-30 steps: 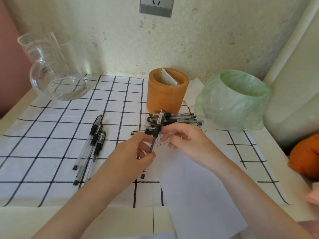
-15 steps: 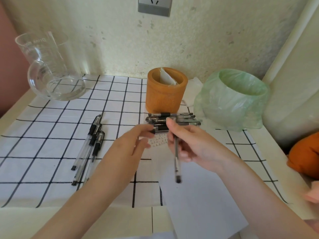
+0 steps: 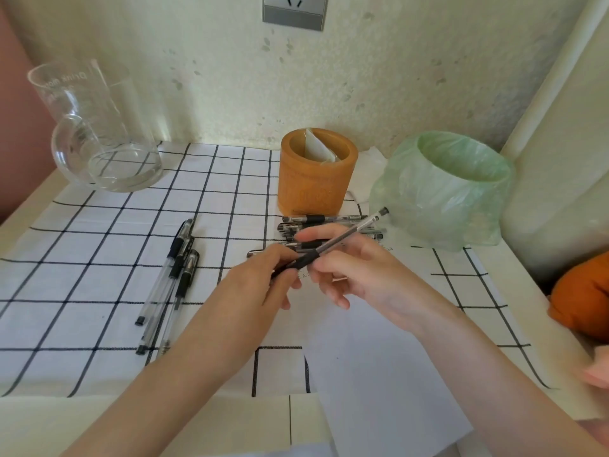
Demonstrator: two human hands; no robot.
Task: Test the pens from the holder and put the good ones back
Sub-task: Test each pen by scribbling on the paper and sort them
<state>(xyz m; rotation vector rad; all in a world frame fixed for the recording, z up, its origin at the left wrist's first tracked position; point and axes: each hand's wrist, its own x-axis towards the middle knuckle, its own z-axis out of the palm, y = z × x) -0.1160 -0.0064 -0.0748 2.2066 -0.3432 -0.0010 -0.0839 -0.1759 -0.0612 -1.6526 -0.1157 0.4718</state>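
One pen (image 3: 349, 233) in pinch: left fingers (image 3: 281, 257) at grip end, right fingers (image 3: 319, 231) mid-barrel.

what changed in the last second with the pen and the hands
Half a second ago the pen hung straight down from the right hand alone; now it slants up to the right, and the left hand has taken hold of its lower end. The right hand still holds the barrel. The three loose pens, the pile by the holder and the paper stayed put.

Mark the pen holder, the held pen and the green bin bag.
pen holder (image 3: 314, 192), head view, front wall.
held pen (image 3: 349, 234), head view, clear barrel.
green bin bag (image 3: 428, 209), head view, front side.
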